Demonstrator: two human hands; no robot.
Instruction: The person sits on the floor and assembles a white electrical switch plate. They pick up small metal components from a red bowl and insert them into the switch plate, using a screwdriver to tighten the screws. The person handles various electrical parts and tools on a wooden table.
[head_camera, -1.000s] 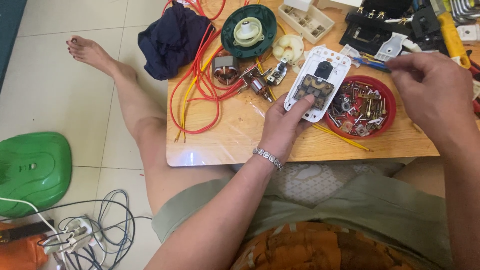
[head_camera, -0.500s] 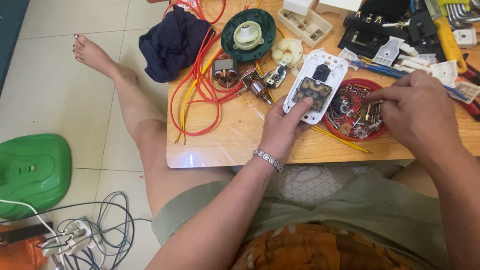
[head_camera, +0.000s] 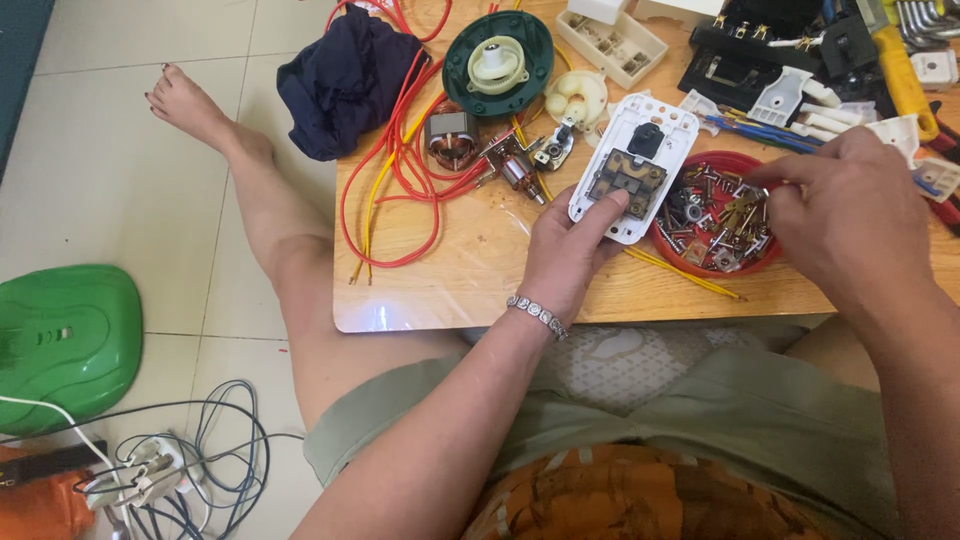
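Note:
My left hand (head_camera: 575, 250) rests on the low wooden table (head_camera: 470, 280) and grips the near end of a white socket plate (head_camera: 640, 140), thumb pressed on its brown inner block. Right of the plate sits a red round tray (head_camera: 670, 235) holding several screws and small metal parts. My right hand (head_camera: 850, 225) hovers over that tray with its fingertips curled down among the parts; whether anything is pinched between them is hidden.
Red and yellow wires (head_camera: 400, 190), a small motor coil (head_camera: 450, 140), a green round cover (head_camera: 498, 62), a dark cloth (head_camera: 345, 85) and black and white plastic parts (head_camera: 770, 70) crowd the table. A green lid (head_camera: 60, 340) and cables (head_camera: 190, 450) lie on the floor.
My right hand has come down from the table's far right edge to the red tray. My left hand has stayed on the white plate.

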